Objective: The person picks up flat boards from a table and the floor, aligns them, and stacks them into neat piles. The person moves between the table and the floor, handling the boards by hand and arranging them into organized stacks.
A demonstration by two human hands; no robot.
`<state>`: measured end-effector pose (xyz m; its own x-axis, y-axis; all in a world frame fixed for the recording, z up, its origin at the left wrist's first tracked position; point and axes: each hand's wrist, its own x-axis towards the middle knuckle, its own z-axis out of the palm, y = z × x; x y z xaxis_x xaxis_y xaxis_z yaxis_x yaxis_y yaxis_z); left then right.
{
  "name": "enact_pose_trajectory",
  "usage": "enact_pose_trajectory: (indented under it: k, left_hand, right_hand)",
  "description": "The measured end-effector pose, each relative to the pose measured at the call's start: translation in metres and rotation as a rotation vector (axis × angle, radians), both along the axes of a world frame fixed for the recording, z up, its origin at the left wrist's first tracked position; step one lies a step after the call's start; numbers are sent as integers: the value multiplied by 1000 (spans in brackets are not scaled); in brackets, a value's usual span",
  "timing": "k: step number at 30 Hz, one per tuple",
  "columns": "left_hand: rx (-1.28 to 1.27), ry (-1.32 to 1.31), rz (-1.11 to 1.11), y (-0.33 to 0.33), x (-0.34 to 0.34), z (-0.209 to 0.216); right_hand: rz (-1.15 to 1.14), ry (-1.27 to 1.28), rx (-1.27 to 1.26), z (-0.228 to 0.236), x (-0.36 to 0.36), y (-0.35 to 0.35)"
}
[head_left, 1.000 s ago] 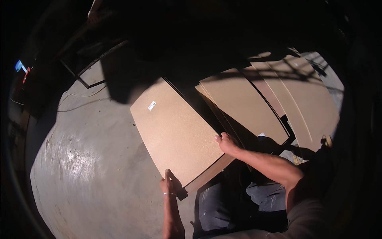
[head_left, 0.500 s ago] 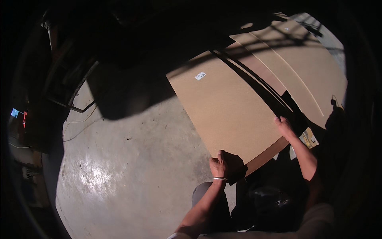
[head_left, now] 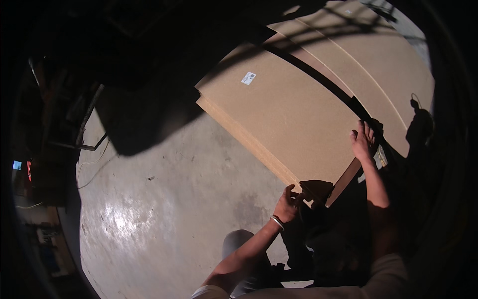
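A large tan fibreboard panel (head_left: 279, 109) with a small white label lies on a stack of like boards, whose layered edge (head_left: 244, 139) shows along the left side. My left hand (head_left: 287, 205), with a pale band at the wrist, is at the near left corner. Its thumb and fingers close around the edge there, partly in shadow. My right hand (head_left: 363, 143) rests at the near right corner, fingers stretched out flat over the panel's edge. A dark shadow covers the near corner beside my left hand.
More tan boards (head_left: 368, 65) lie at the far right, beyond a dark gap. Grey concrete floor (head_left: 189, 184) spreads to the left, with a thin cable (head_left: 94, 162) on it. A dark metal frame (head_left: 87, 124) stands at the left. My knee (head_left: 238, 241) is near the panel.
The panel has shifted onto the stack, whose left edge now shows. My left hand moved right along with the corner. My right hand moved up and opened from its grip.
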<state>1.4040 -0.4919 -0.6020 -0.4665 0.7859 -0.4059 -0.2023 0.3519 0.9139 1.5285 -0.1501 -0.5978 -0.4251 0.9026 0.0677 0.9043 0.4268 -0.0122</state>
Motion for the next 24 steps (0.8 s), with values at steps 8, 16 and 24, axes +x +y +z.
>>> enact_pose_trajectory:
  k: [8,16,24]
  left_hand:
    - [95,-37,75,22,-8,-9]
    - [46,-54,84,25,-10,-3]
    - [101,-91,150,23,-10,-20]
  right_hand:
    - [-120,67,-25,-5,-9,10]
    - [-138,79,-38,2,-12,8]
    - [-136,73,-30,2,-12,0]
